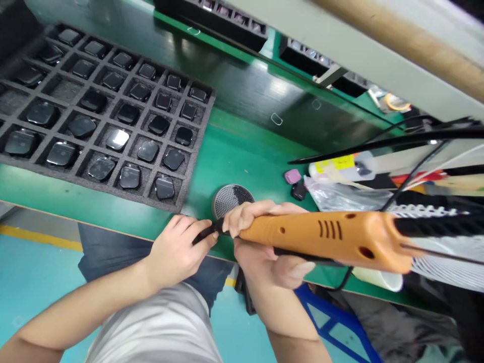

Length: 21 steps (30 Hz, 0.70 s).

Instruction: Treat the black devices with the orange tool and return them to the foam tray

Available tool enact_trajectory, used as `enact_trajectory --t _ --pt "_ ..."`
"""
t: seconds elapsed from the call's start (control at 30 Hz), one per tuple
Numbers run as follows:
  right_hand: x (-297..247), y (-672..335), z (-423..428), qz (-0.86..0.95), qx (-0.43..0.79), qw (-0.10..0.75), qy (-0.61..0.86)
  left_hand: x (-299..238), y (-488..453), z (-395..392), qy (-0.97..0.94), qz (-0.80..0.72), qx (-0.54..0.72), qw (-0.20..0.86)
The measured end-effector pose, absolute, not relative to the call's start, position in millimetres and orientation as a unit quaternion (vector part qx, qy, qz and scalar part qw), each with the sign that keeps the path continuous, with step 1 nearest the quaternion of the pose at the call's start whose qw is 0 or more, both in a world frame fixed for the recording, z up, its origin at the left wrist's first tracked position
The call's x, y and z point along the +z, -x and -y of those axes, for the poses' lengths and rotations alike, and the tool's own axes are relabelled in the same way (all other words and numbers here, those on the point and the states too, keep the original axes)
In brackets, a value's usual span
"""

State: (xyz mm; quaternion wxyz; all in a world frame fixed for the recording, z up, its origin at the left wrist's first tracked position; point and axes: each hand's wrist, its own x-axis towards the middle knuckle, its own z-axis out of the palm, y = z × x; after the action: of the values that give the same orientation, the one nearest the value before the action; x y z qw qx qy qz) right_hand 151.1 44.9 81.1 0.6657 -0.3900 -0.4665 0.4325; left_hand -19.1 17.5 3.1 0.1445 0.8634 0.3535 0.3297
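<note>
My right hand (260, 242) is wrapped round an orange electric screwdriver (333, 237), whose tip points left toward my left hand. My left hand (177, 249) is closed on a small black part (204, 233) at the near edge of the green bench, and the driver's tip meets that part. A round perforated metal dish (230, 197) sits just behind both hands.
A black foam tray (94, 111) holding several small black screen modules lies at the left. More black trays (223, 20) line the back. A pink piece (292, 176), a black piece (298, 191), a plastic bag (340, 194) and cables crowd the right.
</note>
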Motion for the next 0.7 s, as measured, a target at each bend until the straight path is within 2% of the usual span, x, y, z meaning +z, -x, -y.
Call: enact_trajectory --t 0.2,0.33,0.53,0.7 --pt "76 -178 -55 0.418 0.324 0.745 0.406 7 24 -16 -0.883 -0.344 0.287 0.139" --pt "64 -186 -62 0.413 0.316 0.745 0.418 6 27 -17 -0.894 -0.319 0.263 0.17" --pt "61 -184 -62 0.407 0.313 0.744 0.428 7 22 -17 -0.881 -0.356 0.278 0.14" --pt "60 -182 -61 0.401 0.32 0.736 0.443 11 27 -17 -0.882 -0.337 0.269 0.19"
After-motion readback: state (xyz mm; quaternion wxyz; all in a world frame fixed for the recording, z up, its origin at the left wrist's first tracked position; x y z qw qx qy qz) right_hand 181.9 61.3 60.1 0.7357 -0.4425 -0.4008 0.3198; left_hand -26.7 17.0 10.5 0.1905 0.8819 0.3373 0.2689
